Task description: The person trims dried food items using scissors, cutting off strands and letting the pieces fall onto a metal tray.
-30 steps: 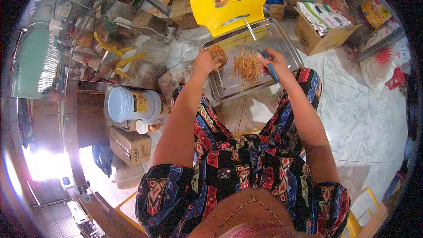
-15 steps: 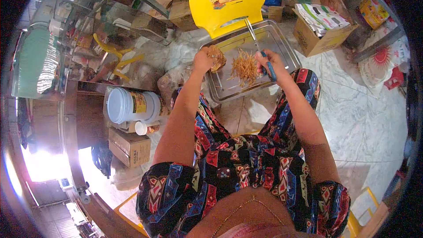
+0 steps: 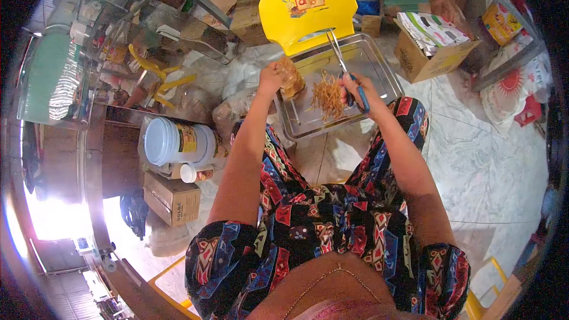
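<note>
My left hand (image 3: 271,78) grips a brown, lumpy bundle (image 3: 291,78) over the left part of a clear rectangular tray (image 3: 382,62). In my right hand (image 3: 363,93) are scissors (image 3: 336,49) with blue handles; the metal blades point up and away, and look slightly apart. A loose heap of thin brown strips (image 3: 328,96) lies in the tray between my hands. The tray rests in front of a yellow chair (image 3: 307,9), just beyond my knees.
Left of me stand a light blue bucket (image 3: 163,141), a small white tub (image 3: 189,173) and a cardboard box (image 3: 172,198). An open carton of packets (image 3: 437,53) is at the right back. A white sack (image 3: 507,95) lies far right.
The bundle in my left hand has turned and shows a flatter, longer side. The scissor blades have opened slightly. The whole view has shifted a little.
</note>
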Demonstrator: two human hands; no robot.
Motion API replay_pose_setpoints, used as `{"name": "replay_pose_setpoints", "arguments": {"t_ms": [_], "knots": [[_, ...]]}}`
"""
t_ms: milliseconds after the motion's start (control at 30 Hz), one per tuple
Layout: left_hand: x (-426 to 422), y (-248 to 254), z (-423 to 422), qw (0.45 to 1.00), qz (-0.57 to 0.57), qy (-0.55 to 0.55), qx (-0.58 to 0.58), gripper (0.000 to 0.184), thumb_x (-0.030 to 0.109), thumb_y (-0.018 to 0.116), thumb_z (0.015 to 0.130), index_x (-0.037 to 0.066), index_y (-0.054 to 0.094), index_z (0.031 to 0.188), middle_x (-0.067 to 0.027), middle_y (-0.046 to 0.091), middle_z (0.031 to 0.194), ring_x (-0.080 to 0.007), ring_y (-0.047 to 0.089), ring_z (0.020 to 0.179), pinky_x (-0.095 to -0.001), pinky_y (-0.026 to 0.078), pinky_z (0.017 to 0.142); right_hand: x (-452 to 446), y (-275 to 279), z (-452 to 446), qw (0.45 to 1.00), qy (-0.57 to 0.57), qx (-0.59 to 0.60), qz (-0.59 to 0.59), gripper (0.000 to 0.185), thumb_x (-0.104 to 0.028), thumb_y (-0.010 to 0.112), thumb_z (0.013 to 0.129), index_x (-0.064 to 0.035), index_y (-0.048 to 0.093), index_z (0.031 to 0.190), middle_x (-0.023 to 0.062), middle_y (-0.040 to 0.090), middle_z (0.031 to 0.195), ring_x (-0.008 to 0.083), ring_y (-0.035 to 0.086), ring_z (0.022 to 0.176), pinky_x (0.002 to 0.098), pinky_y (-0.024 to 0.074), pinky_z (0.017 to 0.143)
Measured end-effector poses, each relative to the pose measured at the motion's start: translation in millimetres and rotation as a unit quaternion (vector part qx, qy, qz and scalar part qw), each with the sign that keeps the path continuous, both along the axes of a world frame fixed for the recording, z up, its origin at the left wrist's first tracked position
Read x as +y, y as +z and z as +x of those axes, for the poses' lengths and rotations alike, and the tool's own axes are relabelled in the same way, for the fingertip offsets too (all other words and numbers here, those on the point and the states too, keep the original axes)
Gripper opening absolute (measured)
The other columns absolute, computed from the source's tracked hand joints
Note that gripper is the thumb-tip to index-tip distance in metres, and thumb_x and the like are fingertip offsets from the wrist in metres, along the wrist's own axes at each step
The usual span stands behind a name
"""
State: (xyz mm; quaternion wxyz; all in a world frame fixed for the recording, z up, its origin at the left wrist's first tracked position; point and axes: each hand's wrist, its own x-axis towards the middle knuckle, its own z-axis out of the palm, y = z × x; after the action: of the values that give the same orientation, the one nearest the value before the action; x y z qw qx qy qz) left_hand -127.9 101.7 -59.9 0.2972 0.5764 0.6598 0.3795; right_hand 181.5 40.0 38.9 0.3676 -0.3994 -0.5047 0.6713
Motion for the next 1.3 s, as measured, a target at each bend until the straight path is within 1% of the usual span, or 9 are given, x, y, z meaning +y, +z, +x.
{"name": "replay_pose_setpoints", "arguments": {"t_ms": [67,133,200,267,467,533,733,800,1300], "knots": [[-6,25,18,0.997,-0.018,0.025,-0.069,0.027,0.006,0.061,0.068,0.001,0.055,0.093,-0.0118,0.061,0.084,-0.0228,0.059,0.076,-0.0311,0.046,0.068,3,-12,-2,0.999,0.03,0.015,0.02,0.034,-0.034,0.047,0.088,0.0002,0.051,0.087,0.0031,0.051,0.063,0.0102,0.05,0.054,0.023,0.0417,0.049],[-30,68,48,0.941,-0.039,0.05,-0.332,0.023,0.001,0.057,0.07,0.0,0.054,0.093,-0.0084,0.06,0.083,-0.0174,0.058,0.07,-0.0284,0.046,0.063,-1,-9,-4,0.999,0.038,-0.004,0.039,0.036,-0.035,0.045,0.088,0.0005,0.05,0.088,0.0034,0.052,0.063,0.0105,0.05,0.055,0.0234,0.0419,0.05],[-54,99,75,0.902,-0.014,0.06,-0.427,0.021,-0.003,0.053,0.073,0.0,0.054,0.093,-0.0067,0.06,0.083,-0.0156,0.058,0.067,-0.027,0.047,0.06,-10,3,0,0.997,0.069,-0.02,0.019,0.037,-0.036,0.045,0.088,0.0007,0.05,0.088,0.0036,0.052,0.064,0.011,0.051,0.056,0.024,0.0422,0.052],[-61,97,81,0.862,-0.015,-0.029,-0.506,0.025,0.002,0.056,0.075,0.004,0.051,0.1,-0.0067,0.057,0.094,-0.0188,0.059,0.082,-0.035,0.05,0.071,-11,-9,-2,0.997,0.07,-0.041,0.014,0.038,-0.037,0.045,0.088,0.0007,0.05,0.089,0.0036,0.052,0.065,0.0109,0.051,0.058,0.0241,0.0422,0.054],[-90,124,104,0.856,0.024,-0.01,-0.517,0.019,0.0,0.055,0.074,0.002,0.054,0.093,-0.0037,0.06,0.084,-0.014,0.058,0.076,-0.0283,0.047,0.07,-30,-33,-8,0.981,0.146,-0.115,0.049,0.04,-0.041,0.045,0.087,-0.0015,0.051,0.091,0.003,0.052,0.067,0.0117,0.051,0.061,0.0246,0.0412,0.057],[-91,109,99,0.853,0.033,-0.007,-0.522,0.017,0.001,0.055,0.075,0.002,0.055,0.093,-0.0037,0.06,0.085,-0.0137,0.058,0.077,-0.028,0.047,0.07,-39,-33,-10,0.984,0.125,-0.117,0.05,0.045,-0.048,0.047,0.083,-0.0036,0.051,0.079,0.0036,0.054,0.061,0.0116,0.051,0.056,0.0242,0.0408,0.054],[-96,106,99,0.832,0.026,0.007,-0.553,0.012,0.004,0.056,0.077,0.003,0.056,0.089,-0.0037,0.06,0.085,-0.0128,0.058,0.077,-0.0266,0.047,0.069,-55,-15,-6,0.987,0.13,-0.093,0.021,0.041,-0.043,0.046,0.085,-0.0026,0.051,0.082,0.0035,0.053,0.061,0.0115,0.052,0.056,0.025,0.0412,0.053],[-97,109,102,0.823,0.013,0.013,-0.568,0.012,0.004,0.056,0.077,0.002,0.055,0.089,-0.004,0.06,0.085,-0.013,0.058,0.077,-0.0266,0.047,0.069,-61,-21,-4,0.983,0.146,-0.111,0.021,0.04,-0.037,0.044,0.088,0.0015,0.051,0.097,0.0038,0.052,0.07,0.0124,0.053,0.065,0.0241,0.0436,0.059],[-94,93,114,0.845,0.015,-0.038,-0.534,0.012,0.003,0.056,0.075,0.003,0.057,0.088,-0.0018,0.058,0.079,-0.0105,0.055,0.072,-0.0239,0.045,0.066,-67,-30,-10,0.993,0.077,-0.09,0.012,0.037,-0.036,0.045,0.088,0.0002,0.05,0.091,0.0037,0.05,0.065,0.0128,0.052,0.056,0.0251,0.0447,0.053]]}}
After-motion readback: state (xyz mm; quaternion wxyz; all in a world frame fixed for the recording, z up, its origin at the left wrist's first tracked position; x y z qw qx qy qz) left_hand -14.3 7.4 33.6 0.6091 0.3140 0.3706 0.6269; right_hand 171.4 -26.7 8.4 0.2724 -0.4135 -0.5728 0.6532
